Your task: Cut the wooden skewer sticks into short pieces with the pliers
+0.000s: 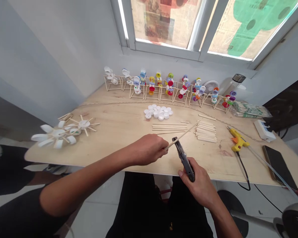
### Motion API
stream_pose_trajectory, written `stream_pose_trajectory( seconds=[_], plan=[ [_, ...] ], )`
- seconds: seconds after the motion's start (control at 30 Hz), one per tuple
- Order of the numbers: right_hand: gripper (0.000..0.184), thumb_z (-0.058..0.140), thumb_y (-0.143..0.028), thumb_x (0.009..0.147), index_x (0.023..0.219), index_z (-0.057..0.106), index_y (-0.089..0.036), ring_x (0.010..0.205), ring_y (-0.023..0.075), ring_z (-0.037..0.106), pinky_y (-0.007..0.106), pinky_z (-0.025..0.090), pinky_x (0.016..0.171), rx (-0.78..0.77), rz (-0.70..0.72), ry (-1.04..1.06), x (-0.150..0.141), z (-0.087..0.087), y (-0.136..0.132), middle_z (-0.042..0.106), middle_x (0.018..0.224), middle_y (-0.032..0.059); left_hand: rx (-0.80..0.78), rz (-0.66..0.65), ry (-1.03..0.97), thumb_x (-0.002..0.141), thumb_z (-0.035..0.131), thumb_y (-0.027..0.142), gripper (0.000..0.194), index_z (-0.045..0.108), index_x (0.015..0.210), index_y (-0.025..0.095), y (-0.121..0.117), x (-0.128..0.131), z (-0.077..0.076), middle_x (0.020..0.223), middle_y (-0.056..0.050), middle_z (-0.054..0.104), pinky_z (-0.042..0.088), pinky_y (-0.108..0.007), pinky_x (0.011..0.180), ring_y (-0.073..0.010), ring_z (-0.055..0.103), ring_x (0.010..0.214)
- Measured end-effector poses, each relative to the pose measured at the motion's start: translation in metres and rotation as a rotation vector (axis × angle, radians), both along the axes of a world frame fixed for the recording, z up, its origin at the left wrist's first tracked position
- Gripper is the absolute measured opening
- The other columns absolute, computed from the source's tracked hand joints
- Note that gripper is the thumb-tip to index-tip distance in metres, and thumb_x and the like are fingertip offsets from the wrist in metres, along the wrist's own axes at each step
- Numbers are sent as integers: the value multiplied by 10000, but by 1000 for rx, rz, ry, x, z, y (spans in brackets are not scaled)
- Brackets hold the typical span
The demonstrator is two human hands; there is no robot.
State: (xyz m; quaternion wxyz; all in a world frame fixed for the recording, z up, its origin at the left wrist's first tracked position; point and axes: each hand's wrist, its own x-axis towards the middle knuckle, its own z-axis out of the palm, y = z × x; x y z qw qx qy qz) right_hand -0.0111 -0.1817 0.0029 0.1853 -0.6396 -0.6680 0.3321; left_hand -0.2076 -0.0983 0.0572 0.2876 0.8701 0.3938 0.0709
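Note:
My left hand (151, 149) is closed around one end of a thin wooden stick (186, 132), which slants up and to the right over the table. My right hand (200, 183) grips a dark grey pliers-like tool (185, 160). The tool's head meets the stick just beyond my left fingers; whether its jaws have closed on it is too small to tell. Beyond my hands lie several long sticks (170, 127) in a row and a stack of shorter cut sticks (205, 131). White bottle caps (157, 112) are grouped behind them.
Stick frames with coloured cap wheels (169, 86) line the back wall. White wheel assemblies (58, 134) sit at the left end. On the right are a yellow glue gun (239, 139), a phone (279, 165), a power strip (264, 130) and a bag of sticks (250, 109).

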Motion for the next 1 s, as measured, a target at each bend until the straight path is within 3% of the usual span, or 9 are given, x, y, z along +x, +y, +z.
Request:
stream_pose_trajectory(
  seconds=[0.23, 0.4, 0.83, 1.0],
  plan=[
    [189, 498, -327, 779, 924, 504, -204, 635, 148, 511, 248, 393, 597, -54, -5, 159, 0, 4, 0, 553, 706, -19, 41, -178, 234, 709, 484, 138, 188, 542, 532, 164, 15, 13, 16, 525, -24, 586, 261, -225, 441, -112, 464, 441],
    [224, 503, -351, 774, 931, 517, -191, 630, 140, 497, 248, 391, 598, -71, -15, 211, 2, 3, 1, 540, 713, -19, -77, -284, 350, 691, 480, 138, 171, 562, 541, 142, 26, 22, 24, 536, -21, 619, 293, -214, 442, -99, 474, 445],
    [241, 503, -367, 782, 948, 503, -193, 642, 141, 501, 255, 395, 616, -78, -42, 257, 4, -4, 0, 535, 726, -16, -350, -362, 406, 662, 487, 152, 153, 639, 651, 134, 47, 34, 24, 654, -45, 686, 407, -230, 514, -130, 558, 541],
    [232, 499, -378, 781, 915, 515, -189, 598, 135, 494, 243, 392, 572, -88, -54, 280, 3, -8, 0, 517, 671, -26, -414, -400, 405, 648, 491, 168, 135, 597, 572, 135, 53, 34, 21, 622, -53, 672, 441, -248, 529, -138, 565, 535]
  ],
)
